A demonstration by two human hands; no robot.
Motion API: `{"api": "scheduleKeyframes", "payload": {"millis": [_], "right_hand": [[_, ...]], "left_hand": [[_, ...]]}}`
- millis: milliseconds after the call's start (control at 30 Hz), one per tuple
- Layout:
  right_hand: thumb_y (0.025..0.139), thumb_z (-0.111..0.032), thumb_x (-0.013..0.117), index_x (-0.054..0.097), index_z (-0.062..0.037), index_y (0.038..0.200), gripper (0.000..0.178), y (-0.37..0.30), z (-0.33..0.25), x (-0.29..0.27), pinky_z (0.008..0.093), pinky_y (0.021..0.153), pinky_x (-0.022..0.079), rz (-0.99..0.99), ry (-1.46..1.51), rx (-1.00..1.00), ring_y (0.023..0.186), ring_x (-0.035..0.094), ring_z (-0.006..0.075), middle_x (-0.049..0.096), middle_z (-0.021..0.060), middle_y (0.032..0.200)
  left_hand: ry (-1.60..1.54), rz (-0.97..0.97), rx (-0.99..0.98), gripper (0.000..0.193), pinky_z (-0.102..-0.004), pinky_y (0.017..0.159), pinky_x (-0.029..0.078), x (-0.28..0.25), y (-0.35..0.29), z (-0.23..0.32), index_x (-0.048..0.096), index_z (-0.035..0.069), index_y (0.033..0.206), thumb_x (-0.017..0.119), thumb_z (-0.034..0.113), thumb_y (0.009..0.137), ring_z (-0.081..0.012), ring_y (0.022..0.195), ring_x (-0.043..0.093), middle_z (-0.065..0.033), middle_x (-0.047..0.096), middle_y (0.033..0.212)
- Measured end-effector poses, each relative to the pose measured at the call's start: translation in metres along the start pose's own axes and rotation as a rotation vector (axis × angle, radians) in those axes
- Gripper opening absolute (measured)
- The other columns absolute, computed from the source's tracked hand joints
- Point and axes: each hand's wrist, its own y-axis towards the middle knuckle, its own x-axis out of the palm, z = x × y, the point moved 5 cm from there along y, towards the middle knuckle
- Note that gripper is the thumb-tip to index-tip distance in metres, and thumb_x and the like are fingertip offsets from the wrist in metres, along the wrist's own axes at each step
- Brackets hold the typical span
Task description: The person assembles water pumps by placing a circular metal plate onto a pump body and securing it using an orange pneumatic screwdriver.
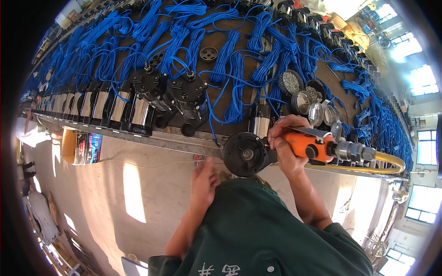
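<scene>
My right hand [291, 145] is closed around an orange air screwdriver [304, 146] with a metal lever; its working tip is hidden behind my fingers. A yellow hose [389, 158] runs from its metal fitting to the right. Just left of that hand, at the bench's near edge, a pump [247, 154] lies with its round black end facing me. Part of a shiny cylinder [260, 123] shows behind it. My left hand [205, 181] hovers below and left of the pump, apart from it, fingers curled; whatever they hold is hidden.
Two black-topped pumps [188, 89] stand upright at left, beside a row of shiny pump bodies [99, 103]. Bundles of blue cable [225, 55] cover the bench. Round metal dishes of small parts [290, 83] sit behind my right hand. A cardboard box [69, 145] is on the floor.
</scene>
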Motion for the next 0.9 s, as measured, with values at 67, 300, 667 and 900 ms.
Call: {"api": "scheduleKeyframes", "payload": {"millis": [67,300,667,900], "right_hand": [[0.073,0.008,0.052,0.047,0.0012,0.105,0.033,-0.003,-0.006,0.0,0.0297,0.058,0.046,0.026,0.06,0.018,0.059,0.05,0.0149,0.055,0.0132,0.08],[0.072,0.012,0.048,0.045,0.0012,0.105,0.035,-0.011,-0.022,0.015,0.0309,0.061,0.048,0.007,0.365,0.006,0.061,0.053,0.0164,0.055,0.0141,0.081],[0.073,0.001,0.05,0.044,-0.0003,0.105,0.033,-0.021,-0.035,0.039,0.0311,0.056,0.045,0.036,0.543,0.033,0.052,0.049,0.0143,0.053,0.012,0.08],[0.072,0.008,0.049,0.045,0.0,0.105,0.034,-0.029,-0.033,0.04,0.0306,0.056,0.046,0.06,0.583,0.04,0.053,0.05,0.0154,0.055,0.0143,0.08]], "left_hand": [[-0.18,0.007,0.001,0.016,-0.0257,0.062,0.041,-0.014,0.003,-0.003,0.056,0.003,0.103,0.057,0.017,0.094,-0.0156,0.072,0.052,-0.0039,0.056,0.086],[-0.12,-0.196,0.084,0.014,-0.0314,0.068,0.052,0.014,-0.031,0.025,0.055,0.001,0.108,0.05,0.009,0.098,-0.0213,0.081,0.064,-0.0115,0.065,0.094],[-0.131,-0.351,0.03,0.016,-0.0227,0.052,0.039,0.05,-0.038,0.016,0.063,0.005,0.102,0.06,0.02,0.095,-0.0137,0.064,0.054,-0.0047,0.061,0.079],[-0.039,-0.416,0.01,0.019,-0.0202,0.048,0.036,0.057,-0.043,0.013,0.062,0.002,0.099,0.06,0.021,0.095,-0.0103,0.059,0.049,-0.0046,0.058,0.074]]}}
